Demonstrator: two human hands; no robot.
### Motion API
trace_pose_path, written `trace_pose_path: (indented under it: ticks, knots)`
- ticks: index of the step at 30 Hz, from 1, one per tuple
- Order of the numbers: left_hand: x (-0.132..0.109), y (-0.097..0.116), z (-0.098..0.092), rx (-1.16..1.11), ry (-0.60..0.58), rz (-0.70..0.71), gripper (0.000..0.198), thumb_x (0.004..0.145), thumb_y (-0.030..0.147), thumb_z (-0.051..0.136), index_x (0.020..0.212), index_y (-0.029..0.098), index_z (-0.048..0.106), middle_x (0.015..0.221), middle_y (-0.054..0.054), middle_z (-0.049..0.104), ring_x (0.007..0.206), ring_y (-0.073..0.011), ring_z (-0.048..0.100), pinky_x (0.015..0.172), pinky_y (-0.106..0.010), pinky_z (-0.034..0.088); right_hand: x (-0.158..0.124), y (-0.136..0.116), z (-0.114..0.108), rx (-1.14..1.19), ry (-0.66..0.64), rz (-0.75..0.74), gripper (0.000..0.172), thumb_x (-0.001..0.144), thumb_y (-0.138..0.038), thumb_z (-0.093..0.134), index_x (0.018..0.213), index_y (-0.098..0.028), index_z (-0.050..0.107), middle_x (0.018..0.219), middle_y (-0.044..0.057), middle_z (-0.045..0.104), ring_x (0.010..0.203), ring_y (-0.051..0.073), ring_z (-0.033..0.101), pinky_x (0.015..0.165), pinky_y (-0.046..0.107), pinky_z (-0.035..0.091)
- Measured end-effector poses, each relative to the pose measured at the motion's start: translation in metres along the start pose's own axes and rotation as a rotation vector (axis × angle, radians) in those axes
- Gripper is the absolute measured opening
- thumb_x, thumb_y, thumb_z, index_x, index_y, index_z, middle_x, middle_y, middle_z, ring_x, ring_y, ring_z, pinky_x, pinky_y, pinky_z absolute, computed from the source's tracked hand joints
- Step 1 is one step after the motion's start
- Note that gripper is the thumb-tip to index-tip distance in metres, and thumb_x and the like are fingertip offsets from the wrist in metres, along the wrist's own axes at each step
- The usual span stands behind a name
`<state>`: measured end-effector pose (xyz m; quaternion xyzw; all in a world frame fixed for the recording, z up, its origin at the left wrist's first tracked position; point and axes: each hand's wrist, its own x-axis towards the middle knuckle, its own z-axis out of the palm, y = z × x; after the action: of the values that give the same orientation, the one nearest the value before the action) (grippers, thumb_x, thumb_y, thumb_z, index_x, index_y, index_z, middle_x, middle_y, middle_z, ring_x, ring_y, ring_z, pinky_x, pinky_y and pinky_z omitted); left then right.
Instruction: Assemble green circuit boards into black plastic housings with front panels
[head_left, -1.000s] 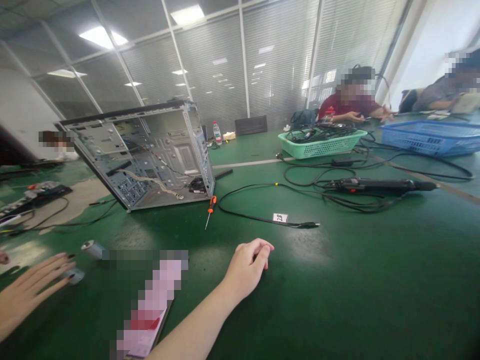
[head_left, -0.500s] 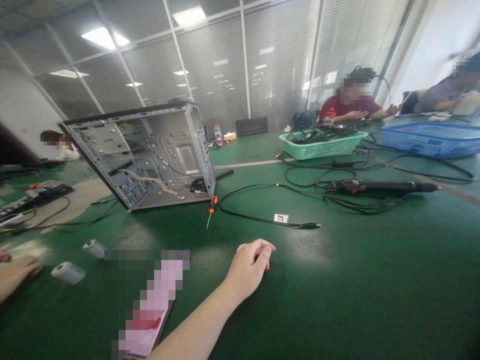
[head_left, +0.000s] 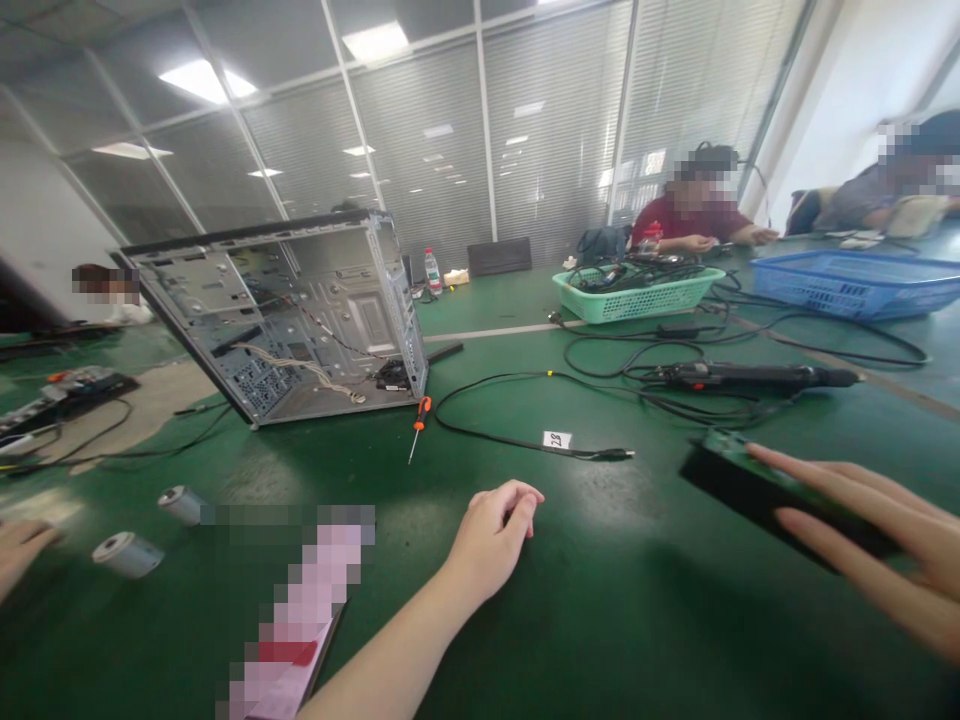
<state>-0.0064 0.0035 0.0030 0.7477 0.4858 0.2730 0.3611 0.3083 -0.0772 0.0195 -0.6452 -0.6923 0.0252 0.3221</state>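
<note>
My left hand (head_left: 499,525) rests on the green tabletop in the middle, its fingers curled together with the thumb against them; nothing shows in it. At the right, my right hand (head_left: 885,540) holds a dark circuit board (head_left: 750,490) with a green edge, tilted above the table. Its far end and one face are visible; my fingers cover the near part. Beyond the left hand lie an orange-handled screwdriver (head_left: 420,425) and a black cable (head_left: 517,438) with a white tag (head_left: 556,440) marked 28. An open metal computer case (head_left: 360,320) stands at the back left.
A black electric screwdriver (head_left: 757,376) lies at the right with its cord. Behind it are a green basket (head_left: 637,300) of cables and a blue basket (head_left: 847,290). Two metal cylinders (head_left: 127,555), a blurred-out pink item (head_left: 300,620) and another person's hand (head_left: 26,550) are at left.
My right hand has come into view from the right with the circuit board. My left hand stays on the table. The other person's hand at left has shifted left.
</note>
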Motion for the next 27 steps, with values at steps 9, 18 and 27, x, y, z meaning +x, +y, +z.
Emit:
trace_pose_path:
  ticks: [9, 18, 27]
  knots:
    - [-0.003, -0.003, 0.0, -0.073, 0.157, 0.079, 0.035, 0.095, 0.036, 0.032, 0.12, 0.021, 0.051, 0.115, -0.008, 0.055, 0.112, -0.0201, 0.047, 0.099, -0.033, 0.036, 0.029, -0.102, 0.074, 0.155, -0.381, -0.223, 0.037, 0.086, -0.024, 0.044, 0.123, -0.023, 0.036, 0.121, 0.006, 0.047, 0.111, 0.021, 0.047, 0.096, 0.043, 0.043]
    - [-0.005, 0.003, -0.003, 0.057, 0.065, 0.127, 0.027, 0.085, 0.033, 0.052, 0.11, 0.023, 0.055, 0.111, -0.005, 0.057, 0.108, -0.0228, 0.049, 0.095, -0.037, 0.04, 0.03, -0.089, 0.093, 0.427, -0.46, -0.127, 0.039, 0.084, -0.032, 0.046, 0.12, -0.024, 0.032, 0.122, 0.004, 0.043, 0.113, 0.019, 0.045, 0.096, 0.034, 0.04]
    - [-0.006, 0.006, -0.004, 0.118, 0.024, 0.092, 0.046, 0.068, 0.028, 0.071, 0.111, 0.025, 0.054, 0.11, -0.005, 0.058, 0.104, -0.0256, 0.052, 0.091, -0.04, 0.041, 0.03, -0.077, 0.085, 0.35, -0.446, -0.172, 0.035, 0.083, -0.031, 0.048, 0.117, -0.026, 0.039, 0.117, 0.001, 0.047, 0.109, 0.018, 0.046, 0.094, 0.033, 0.04]
